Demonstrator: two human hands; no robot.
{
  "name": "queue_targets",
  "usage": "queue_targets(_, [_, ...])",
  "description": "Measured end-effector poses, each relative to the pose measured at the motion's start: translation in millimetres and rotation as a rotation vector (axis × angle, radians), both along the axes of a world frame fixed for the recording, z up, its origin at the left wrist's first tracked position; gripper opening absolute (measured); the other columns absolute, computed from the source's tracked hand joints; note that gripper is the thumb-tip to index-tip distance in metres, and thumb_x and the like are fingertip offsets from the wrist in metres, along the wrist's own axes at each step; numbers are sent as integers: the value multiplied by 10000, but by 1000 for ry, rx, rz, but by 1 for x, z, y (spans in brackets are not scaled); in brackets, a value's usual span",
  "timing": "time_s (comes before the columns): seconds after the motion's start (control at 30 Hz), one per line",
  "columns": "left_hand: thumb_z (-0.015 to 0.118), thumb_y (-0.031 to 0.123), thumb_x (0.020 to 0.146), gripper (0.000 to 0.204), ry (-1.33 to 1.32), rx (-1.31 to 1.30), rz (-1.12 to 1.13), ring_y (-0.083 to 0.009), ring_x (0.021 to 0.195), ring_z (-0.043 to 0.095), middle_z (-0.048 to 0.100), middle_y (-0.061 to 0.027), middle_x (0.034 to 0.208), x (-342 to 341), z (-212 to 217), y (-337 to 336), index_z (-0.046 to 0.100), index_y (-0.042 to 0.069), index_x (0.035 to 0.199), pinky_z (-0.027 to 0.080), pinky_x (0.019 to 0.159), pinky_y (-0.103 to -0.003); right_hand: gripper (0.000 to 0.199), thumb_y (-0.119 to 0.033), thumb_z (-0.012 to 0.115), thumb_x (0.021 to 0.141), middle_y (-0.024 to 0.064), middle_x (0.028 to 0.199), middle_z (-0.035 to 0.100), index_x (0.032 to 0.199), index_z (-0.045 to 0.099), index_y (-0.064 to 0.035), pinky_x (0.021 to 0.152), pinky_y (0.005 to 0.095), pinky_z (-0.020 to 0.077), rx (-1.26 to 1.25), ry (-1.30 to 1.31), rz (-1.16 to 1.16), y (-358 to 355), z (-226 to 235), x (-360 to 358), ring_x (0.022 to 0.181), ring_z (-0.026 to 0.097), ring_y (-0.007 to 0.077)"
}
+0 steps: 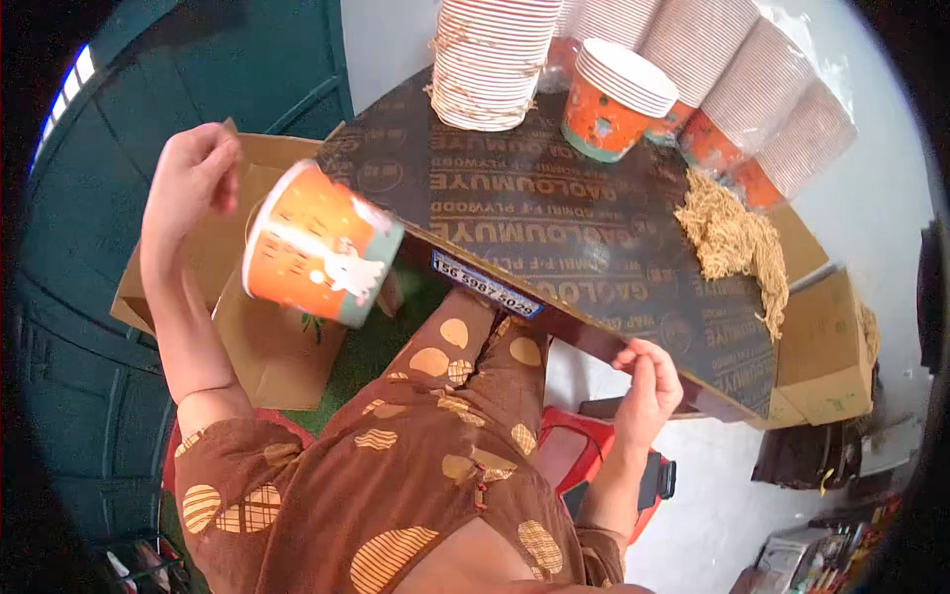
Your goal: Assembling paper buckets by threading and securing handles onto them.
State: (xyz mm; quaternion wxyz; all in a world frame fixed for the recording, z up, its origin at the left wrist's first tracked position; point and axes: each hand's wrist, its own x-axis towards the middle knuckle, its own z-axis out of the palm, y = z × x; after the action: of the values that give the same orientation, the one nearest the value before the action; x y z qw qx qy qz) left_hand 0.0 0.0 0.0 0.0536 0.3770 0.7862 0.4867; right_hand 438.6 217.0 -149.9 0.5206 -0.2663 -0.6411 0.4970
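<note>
An orange paper tub (pixel 322 243) with a white cartoon figure and a grey-green base is tilted on its side, above the near left edge of the table. It looks slightly blurred, and no hand visibly touches it. My left hand (pixel 198 173) is raised just beyond its upper left, fingers curled closed. A small tan tip shows above those fingers, too little to name. Along the table's front edge, my right hand (pixel 648 381) has thumb and fingers pressed together. Whatever it may pinch is hidden.
On the dark plywood table (pixel 554 213) stand a tall stack of tubs (pixel 492 64), a short orange stack (pixel 616 99) and several plastic-wrapped stacks (pixel 747 84). Tan twine (pixel 727 233) lies at the right. Cardboard boxes stand left (pixel 277 346) and right (pixel 821 346); a red stool (pixel 564 445) is below.
</note>
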Motion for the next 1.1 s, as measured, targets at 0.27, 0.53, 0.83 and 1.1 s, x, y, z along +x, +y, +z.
queue_targets(0.27, [580, 47, 851, 173, 557, 597, 566, -354, 1180, 457, 531, -194, 1204, 3, -191, 101, 606, 4, 1016, 347, 1029, -437, 215, 59, 415, 928, 89, 805, 589, 987, 622, 50, 640, 266, 477, 262, -68, 68, -4, 12, -17, 699, 570, 156])
queue_targets(0.53, [572, 17, 799, 281, 550, 353, 680, -331, 1166, 438, 497, -179, 1186, -15, -228, 41, 548, 14, 1079, 350, 1009, -437, 196, 31, 468, 938, 71, 758, 615, 1037, 636, 37, 645, 243, 438, 79, -84, 61, 5, -3, -17, 679, 573, 130])
queue_targets(0.83, [559, 35, 821, 93, 130, 249, 551, -253, 923, 571, 593, -134, 961, -22, -285, 5, 637, 17, 869, 464, 843, -359, 210, -21, 478, 967, 37, 839, 609, 1076, 648, 38, 726, 246, 453, 340, -298, -363, 37, 4, -8, 770, 549, 113])
queue_targets(1.1, [587, 128, 801, 163, -321, -146, 421, -170, 622, 610, 652, -128, 668, -11, -364, -6, 670, -12, 796, 492, 592, -357, 198, -28, 496, 964, 20, 826, 619, 1066, 658, 23, 723, 233, 448, 223, -292, -273, 55, 3, 3, 760, 545, 92])
